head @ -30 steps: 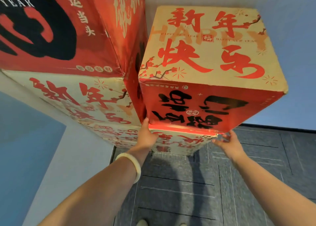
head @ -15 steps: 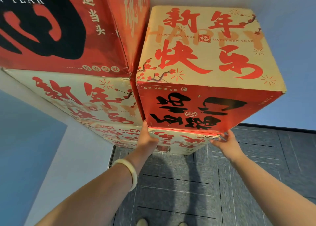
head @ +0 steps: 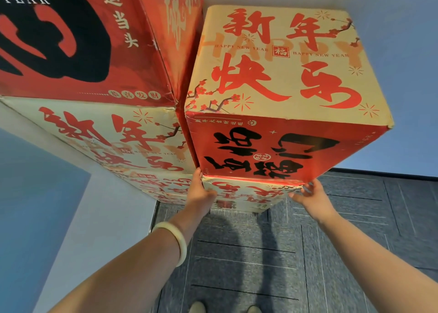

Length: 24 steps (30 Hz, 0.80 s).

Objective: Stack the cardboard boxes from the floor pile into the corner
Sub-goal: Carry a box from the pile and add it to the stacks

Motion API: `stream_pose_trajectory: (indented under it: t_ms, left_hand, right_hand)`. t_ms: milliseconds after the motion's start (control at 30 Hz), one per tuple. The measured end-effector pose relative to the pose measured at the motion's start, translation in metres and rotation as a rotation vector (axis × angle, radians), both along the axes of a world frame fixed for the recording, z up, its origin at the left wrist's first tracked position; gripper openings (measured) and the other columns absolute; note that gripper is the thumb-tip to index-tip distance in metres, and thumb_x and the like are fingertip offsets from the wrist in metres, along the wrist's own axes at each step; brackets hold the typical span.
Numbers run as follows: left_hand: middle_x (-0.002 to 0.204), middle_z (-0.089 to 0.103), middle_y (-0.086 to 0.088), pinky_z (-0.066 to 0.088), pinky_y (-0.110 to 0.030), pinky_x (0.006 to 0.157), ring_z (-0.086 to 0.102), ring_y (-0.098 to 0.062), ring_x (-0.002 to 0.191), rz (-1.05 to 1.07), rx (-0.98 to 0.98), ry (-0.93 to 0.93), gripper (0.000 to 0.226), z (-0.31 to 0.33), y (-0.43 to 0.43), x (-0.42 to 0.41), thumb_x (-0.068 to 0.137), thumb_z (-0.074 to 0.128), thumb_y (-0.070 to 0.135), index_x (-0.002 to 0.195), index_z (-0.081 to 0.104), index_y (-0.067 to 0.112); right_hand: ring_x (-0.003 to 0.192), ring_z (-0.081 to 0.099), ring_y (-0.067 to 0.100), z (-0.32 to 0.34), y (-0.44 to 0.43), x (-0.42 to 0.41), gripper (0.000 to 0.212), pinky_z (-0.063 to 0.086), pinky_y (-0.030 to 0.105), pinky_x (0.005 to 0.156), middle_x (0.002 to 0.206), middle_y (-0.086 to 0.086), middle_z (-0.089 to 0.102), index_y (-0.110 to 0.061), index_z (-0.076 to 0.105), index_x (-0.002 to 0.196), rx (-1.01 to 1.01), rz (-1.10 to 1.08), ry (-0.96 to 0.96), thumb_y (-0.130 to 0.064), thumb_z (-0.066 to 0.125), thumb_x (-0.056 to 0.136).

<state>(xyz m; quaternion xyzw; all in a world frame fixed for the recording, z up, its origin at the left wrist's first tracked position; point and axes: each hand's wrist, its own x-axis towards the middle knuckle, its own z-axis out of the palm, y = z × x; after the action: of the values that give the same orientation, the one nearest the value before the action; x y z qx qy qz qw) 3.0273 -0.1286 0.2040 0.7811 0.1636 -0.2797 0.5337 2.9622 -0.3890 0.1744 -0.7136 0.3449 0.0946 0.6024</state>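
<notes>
1. Pressing our left hand (head: 201,190), fingers straight, on the New Year box's (head: 275,75) lower left corner.
2. Right hand (head: 311,195) at lower right corner; we cannot tell its grip.
3. Box tops right stack (head: 246,191), touching left stack (head: 106,135).

place: office-like storeroom corner | evidence: grey carpet tiles (head: 343,246), blue-and-white walls (head: 99,218), stacked New Year cartons (head: 284,75)

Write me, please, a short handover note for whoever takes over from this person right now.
Left hand: on the top box's lower left corner, fingers hidden beside the left stack.
Right hand: straight fingers touch its lower right corner.
The top box appears to rest on the lower box, right of the taller left stack.
Done: box lifted into place.
Left: probably square it and release; nothing else to stack shows here.
</notes>
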Motion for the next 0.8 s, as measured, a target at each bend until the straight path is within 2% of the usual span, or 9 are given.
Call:
stream_pose_trajectory:
  t_ms: [100, 200, 267, 400, 567, 733, 800]
  left_hand:
    - [0.143, 0.038, -0.002, 0.032, 0.001, 0.037, 0.032, 0.002, 0.058, 0.021, -0.010, 0.002, 0.076, 0.0015, 0.0003, -0.0005, 0.090, 0.050, -0.004, 0.149, 0.011, 0.021]
    - [0.150, 0.029, 0.002, 0.032, 0.000, 0.036, 0.032, 0.002, 0.057, 0.031, -0.001, 0.003, 0.077, 0.0035, -0.0003, -0.0003, 0.089, 0.051, -0.005, 0.149, 0.011, 0.023]
    - [0.149, 0.031, 0.003, 0.032, 0.000, 0.036, 0.034, 0.003, 0.059, 0.033, 0.002, -0.003, 0.077, 0.0049, -0.0013, -0.0005, 0.089, 0.051, -0.005, 0.149, 0.012, 0.023]
    - [0.145, 0.038, 0.001, 0.039, -0.004, 0.044, 0.037, 0.006, 0.062, 0.046, 0.007, -0.001, 0.076, 0.0060, -0.0024, -0.0011, 0.088, 0.051, -0.006, 0.148, 0.015, 0.023]
    - [0.144, 0.038, 0.000, 0.029, 0.000, 0.034, 0.033, 0.002, 0.056, 0.074, 0.016, 0.008, 0.077, 0.0045, -0.0017, -0.0029, 0.089, 0.053, -0.003, 0.149, 0.014, 0.025]
    - [0.151, 0.029, 0.004, 0.037, 0.000, 0.043, 0.043, 0.000, 0.078, 0.052, 0.023, -0.010, 0.076, 0.0039, -0.0016, -0.0025, 0.089, 0.053, -0.002, 0.149, 0.013, 0.024]
    - [0.150, 0.031, 0.005, 0.039, -0.005, 0.046, 0.046, -0.001, 0.077, 0.047, 0.025, -0.015, 0.074, 0.0017, -0.0005, -0.0029, 0.089, 0.052, -0.002, 0.148, 0.015, 0.024]
  right_hand:
    - [0.135, 0.036, 0.027, 0.0005, 0.0002, -0.0006, 0.076, 0.031, 0.042, 0.111, 0.147, 0.008, 0.037, -0.012, 0.027, 0.143, -0.009, -0.001, 0.005, -0.003, 0.069, 0.080]
    - [0.136, 0.035, 0.027, 0.0012, 0.0015, -0.0005, 0.075, 0.031, 0.042, 0.111, 0.147, 0.008, 0.037, -0.012, 0.027, 0.143, -0.001, -0.003, 0.006, -0.003, 0.068, 0.081]
    - [0.136, 0.034, 0.026, 0.0014, 0.0018, -0.0005, 0.074, 0.030, 0.041, 0.111, 0.147, 0.008, 0.037, -0.011, 0.027, 0.143, 0.003, -0.008, 0.010, -0.002, 0.068, 0.081]
    - [0.135, 0.035, 0.026, 0.0014, 0.0007, -0.0014, 0.071, 0.030, 0.040, 0.111, 0.145, 0.009, 0.039, -0.009, 0.028, 0.140, 0.005, -0.026, 0.021, -0.001, 0.067, 0.081]
    - [0.134, 0.038, 0.024, 0.0007, 0.0010, -0.0022, 0.068, 0.032, 0.038, 0.108, 0.142, 0.009, 0.041, -0.007, 0.029, 0.138, -0.018, -0.037, 0.031, -0.001, 0.067, 0.082]
    - [0.134, 0.037, 0.024, 0.0001, 0.0010, -0.0024, 0.069, 0.032, 0.038, 0.110, 0.142, 0.008, 0.040, -0.007, 0.028, 0.138, -0.004, -0.042, 0.033, 0.000, 0.067, 0.082]
    - [0.134, 0.037, 0.024, -0.0016, 0.0007, -0.0026, 0.069, 0.031, 0.039, 0.111, 0.143, 0.008, 0.039, -0.007, 0.028, 0.138, -0.006, -0.038, 0.040, -0.001, 0.067, 0.082]
